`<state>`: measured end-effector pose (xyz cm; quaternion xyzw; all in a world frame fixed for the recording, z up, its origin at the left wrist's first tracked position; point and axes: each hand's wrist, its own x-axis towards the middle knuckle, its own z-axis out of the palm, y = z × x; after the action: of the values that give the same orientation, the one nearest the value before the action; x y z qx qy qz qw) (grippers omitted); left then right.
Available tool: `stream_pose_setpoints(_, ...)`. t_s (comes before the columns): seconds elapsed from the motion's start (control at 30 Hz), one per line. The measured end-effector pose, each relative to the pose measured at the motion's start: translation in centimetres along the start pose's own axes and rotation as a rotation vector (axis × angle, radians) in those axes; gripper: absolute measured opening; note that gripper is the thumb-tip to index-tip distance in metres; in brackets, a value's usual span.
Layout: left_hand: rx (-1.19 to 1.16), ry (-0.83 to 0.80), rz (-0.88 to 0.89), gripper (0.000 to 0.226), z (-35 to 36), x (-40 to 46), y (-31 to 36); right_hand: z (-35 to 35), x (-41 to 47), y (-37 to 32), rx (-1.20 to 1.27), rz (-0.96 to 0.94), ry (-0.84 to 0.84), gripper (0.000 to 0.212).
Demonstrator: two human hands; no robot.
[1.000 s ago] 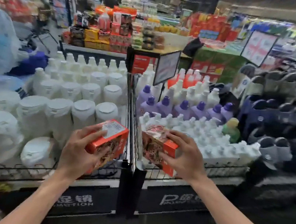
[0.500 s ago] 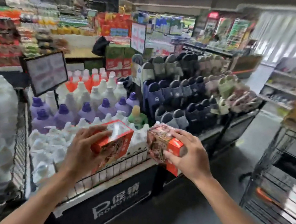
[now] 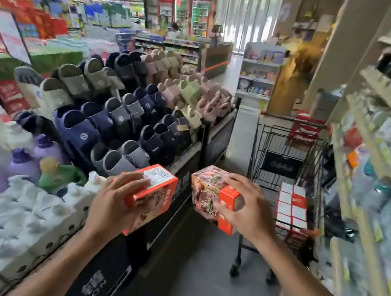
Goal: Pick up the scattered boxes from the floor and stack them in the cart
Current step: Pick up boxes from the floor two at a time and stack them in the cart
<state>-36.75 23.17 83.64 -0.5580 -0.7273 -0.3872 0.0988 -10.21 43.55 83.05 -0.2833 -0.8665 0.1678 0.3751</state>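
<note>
A long display stand (image 3: 216,136) full of slippers (image 3: 84,130) fills the left side, with detergent bottles (image 3: 20,163) nearer. On the right, the black wire cart (image 3: 289,147) stands in the aisle beside the shelves (image 3: 380,151); stacked orange and white boxes (image 3: 291,206) lie inside it. The left hand (image 3: 114,201) grips one orange box (image 3: 154,192) from the side. The right hand (image 3: 249,207) holds a second orange box (image 3: 212,196) from above, just in front of the cart. The two boxes are near, not touching
</note>
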Motion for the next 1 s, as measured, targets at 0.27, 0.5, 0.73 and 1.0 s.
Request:
stream_pose_setpoints(0.27, -0.149, -0.157, 0.094, 0.049, 13.8, 11.3, 2.4, -3.7, 2.7, 11.3, -0.150, 0.175, 0.085, 0.057)
stream_pose_setpoints(0.5, -0.250, -0.245, 0.182, 0.053, 25.2, 23.0, 3.1, -5.5, 9.6, 20.5, -0.259, 0.325, 0.090, 0.060)
stream_pose_setpoints(0.73, -0.313, -0.325, 0.214, 0.057, 35.1, 32.3, 4.8, -7.8, 13.7, 27.7, -0.314, 0.451, 0.166, 0.059)
stream_pose_setpoints(1.0, -0.351, -0.396, 0.204, 0.050, 46.9, 39.7, 6.1, -8.1, 18.2, 40.2, -0.352, 0.553, 0.158, 0.060)
